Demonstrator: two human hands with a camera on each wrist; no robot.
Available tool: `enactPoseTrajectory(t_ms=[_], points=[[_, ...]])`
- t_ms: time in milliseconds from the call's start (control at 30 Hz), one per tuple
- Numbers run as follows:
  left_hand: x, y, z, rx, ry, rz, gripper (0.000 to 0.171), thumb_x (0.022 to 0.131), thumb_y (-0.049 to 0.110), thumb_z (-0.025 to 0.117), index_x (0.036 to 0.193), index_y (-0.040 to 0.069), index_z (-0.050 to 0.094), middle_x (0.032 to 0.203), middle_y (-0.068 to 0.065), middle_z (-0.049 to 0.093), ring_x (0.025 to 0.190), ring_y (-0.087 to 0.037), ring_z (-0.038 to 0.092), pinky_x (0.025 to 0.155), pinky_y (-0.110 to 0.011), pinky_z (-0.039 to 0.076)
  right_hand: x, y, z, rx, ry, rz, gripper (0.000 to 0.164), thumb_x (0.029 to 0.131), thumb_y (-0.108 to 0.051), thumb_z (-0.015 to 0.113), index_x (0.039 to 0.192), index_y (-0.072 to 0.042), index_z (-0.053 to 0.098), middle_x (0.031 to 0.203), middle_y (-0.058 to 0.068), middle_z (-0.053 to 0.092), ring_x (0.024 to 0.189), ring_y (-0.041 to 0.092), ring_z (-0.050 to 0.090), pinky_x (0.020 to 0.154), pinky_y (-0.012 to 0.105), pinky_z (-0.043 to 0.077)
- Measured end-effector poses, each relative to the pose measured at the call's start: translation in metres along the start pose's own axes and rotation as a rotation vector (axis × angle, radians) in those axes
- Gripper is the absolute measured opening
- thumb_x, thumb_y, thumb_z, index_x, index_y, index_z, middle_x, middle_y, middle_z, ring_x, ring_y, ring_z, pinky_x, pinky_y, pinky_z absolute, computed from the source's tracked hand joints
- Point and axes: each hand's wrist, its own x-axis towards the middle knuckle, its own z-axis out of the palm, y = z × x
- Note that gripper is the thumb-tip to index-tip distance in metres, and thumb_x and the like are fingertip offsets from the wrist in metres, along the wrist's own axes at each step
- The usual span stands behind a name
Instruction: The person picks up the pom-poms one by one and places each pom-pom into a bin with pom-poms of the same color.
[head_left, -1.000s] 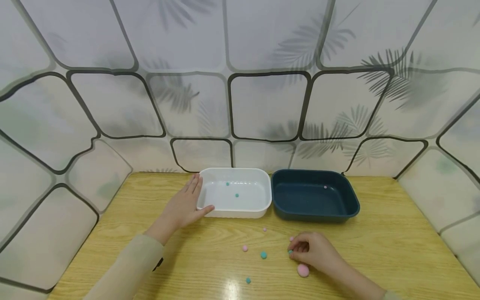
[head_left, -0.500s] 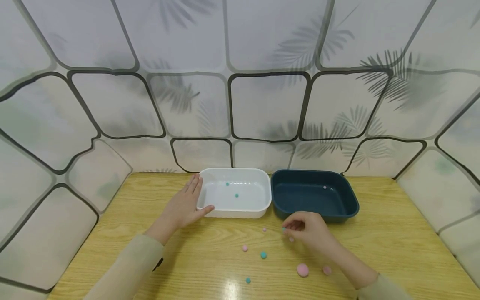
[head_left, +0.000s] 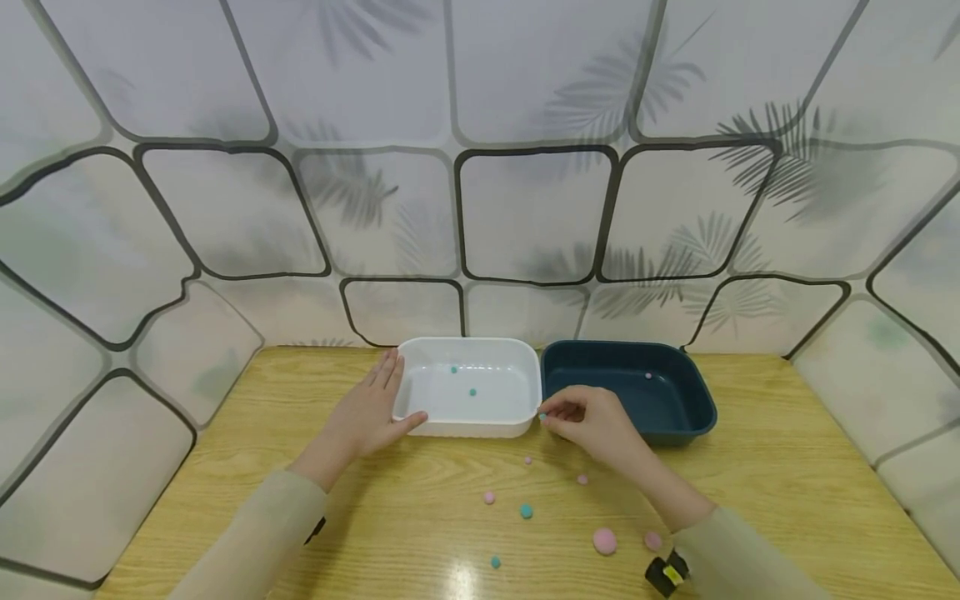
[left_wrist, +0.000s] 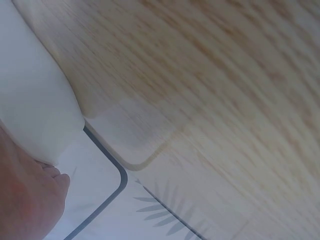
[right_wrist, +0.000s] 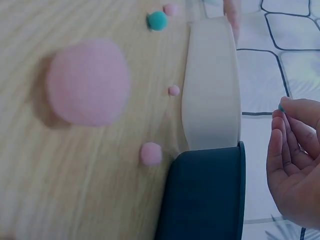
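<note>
The white tray (head_left: 468,429) at centre looks like glossy plastic, the dark blue tray (head_left: 667,408) to its right smooth, duller plastic. The tabletop (head_left: 375,533) is wood-grained — shiny at bottom centre. Pink balls (right_wrist: 89,82) look matt; sleeves (head_left: 255,517), matt cloth.

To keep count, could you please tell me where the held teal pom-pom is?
In the head view, the teal pom-pom is pinched by the right hand, near the right end of the white tray.

One white tray (head_left: 467,429) sitting left, one navy tray (head_left: 663,408) sitting right, two hands (head_left: 362,417) showing, six pink balls (head_left: 604,541), five teal balls (head_left: 527,511)
</note>
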Motion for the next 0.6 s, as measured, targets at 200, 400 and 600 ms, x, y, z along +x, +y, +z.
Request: enactPoseTrajectory(t_ms=[200, 400, 600], points=[[0.000, 0.000, 0.000, -0.001, -0.011, -0.008, 0.102, 0.104, 0.060, 0.054, 0.164, -0.012, 0.015, 0.174, -0.030, 0.012, 0.164, -0.045, 0.014, 0.133, -0.055, 0.025, 0.022, -0.004, 0.001, 0.007, 0.037, -0.029, 0.010, 0.092, -0.009, 0.083, 0.102, -0.008, 0.083, 0.091, 0.006, 0.079, 0.079, 0.008, 0.068, 0.069, 0.020, 0.057], [0.001, -0.001, 0.001, 0.005, -0.007, -0.006, 0.102, 0.103, 0.060, 0.054, 0.164, -0.012, 0.016, 0.174, -0.030, 0.012, 0.164, -0.046, 0.015, 0.133, -0.055, 0.025, 0.041, -0.011, 0.002, 0.003, 0.050, -0.012, 0.011, 0.093, -0.009, 0.082, 0.104, -0.007, 0.083, 0.094, 0.008, 0.079, 0.081, 0.013, 0.070, 0.071, 0.020, 0.057], [0.001, -0.001, 0.002, 0.007, -0.003, -0.003, 0.102, 0.104, 0.061, 0.054, 0.164, -0.012, 0.016, 0.174, -0.030, 0.013, 0.164, -0.045, 0.015, 0.133, -0.055, 0.026, 0.056, -0.016, 0.003, -0.001, 0.047, 0.026, 0.012, 0.094, -0.011, 0.081, 0.105, -0.007, 0.083, 0.097, 0.011, 0.080, 0.084, 0.020, 0.072, 0.073, 0.026, 0.058]])
